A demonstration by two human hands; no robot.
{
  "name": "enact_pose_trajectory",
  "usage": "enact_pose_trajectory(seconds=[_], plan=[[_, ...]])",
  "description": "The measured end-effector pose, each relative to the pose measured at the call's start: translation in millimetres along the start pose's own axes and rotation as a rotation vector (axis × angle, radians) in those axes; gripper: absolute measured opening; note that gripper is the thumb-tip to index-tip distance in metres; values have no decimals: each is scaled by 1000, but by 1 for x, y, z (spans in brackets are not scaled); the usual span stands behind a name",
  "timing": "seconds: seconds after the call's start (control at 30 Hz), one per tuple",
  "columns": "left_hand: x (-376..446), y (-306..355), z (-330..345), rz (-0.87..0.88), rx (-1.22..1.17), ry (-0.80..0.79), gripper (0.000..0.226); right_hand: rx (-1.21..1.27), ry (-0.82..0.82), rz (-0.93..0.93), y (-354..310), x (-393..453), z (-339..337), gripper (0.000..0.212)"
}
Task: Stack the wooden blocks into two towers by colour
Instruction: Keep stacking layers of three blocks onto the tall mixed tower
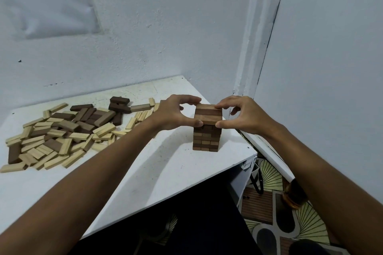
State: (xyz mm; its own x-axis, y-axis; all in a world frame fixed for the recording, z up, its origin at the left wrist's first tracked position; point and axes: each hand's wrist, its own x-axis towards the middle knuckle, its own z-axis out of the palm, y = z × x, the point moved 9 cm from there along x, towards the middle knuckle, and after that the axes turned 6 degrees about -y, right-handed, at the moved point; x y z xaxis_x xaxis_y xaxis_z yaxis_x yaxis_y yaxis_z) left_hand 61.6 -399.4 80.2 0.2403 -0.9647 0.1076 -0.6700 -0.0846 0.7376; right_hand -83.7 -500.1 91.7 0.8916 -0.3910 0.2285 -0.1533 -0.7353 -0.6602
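One dark tower (207,130), one loose pile (62,130), two hands (173,113).

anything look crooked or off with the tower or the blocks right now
The dark tower stands straight, both hands squaring its top layer. The oddity is the loose pile: dark and light blocks still lie jumbled together, and no light tower is visible.

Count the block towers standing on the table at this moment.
1. The dark tower stands near the table's right front corner, its top layer between left hand and right hand. No light tower; light blocks lie loose left.
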Motion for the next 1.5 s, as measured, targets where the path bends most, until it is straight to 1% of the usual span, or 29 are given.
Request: enact_pose_trajectory(seconds=[0.4, 0.63, 0.8, 0.9, 1.0, 1.1, 1.17, 1.23, 1.3, 1.37, 1.43, 1.5], plan=[[0, 0, 2, 9, -10, -17, 85, 3, -17, 16, -2, -2, -1, 50], [-3, 1, 1, 12, -23, -23, 87, -9, -7, 13, -5, -6, -3, 59], [-18, -1, -15, 12, -81, 42, 72, -50, 107, -73, -37, -12, -12, 53], [-35, -10, -30, -10, -78, 81, 71, -14, 146, -139, -64, -12, -7, 49], [-60, -28, -47, -57, -34, 119, 71, 25, 147, -212, -92, -6, 13, 48], [-88, -50, -65, -114, 27, 183, 71, 92, 111, -268, -114, 2, 43, 43], [-105, -61, -75, -144, 86, 212, 69, 125, 90, -259, -118, 7, 63, 38], [-130, -76, -91, -192, 134, 269, 57, 170, 51, -229, -123, 17, 92, 33], [-161, -93, -107, -233, 149, 376, 44, 215, 9, -161, -123, 30, 125, 33], [-191, -106, -118, -259, 200, 486, 37, 213, -2, -74, -118, 45, 153, 36], [-218, -122, -124, -293, 251, 571, 34, 193, 12, 2, -109, 61, 175, 40], [-240, -135, -129, -318, 310, 637, 38, 175, 42, 76, -97, 78, 189, 41]])
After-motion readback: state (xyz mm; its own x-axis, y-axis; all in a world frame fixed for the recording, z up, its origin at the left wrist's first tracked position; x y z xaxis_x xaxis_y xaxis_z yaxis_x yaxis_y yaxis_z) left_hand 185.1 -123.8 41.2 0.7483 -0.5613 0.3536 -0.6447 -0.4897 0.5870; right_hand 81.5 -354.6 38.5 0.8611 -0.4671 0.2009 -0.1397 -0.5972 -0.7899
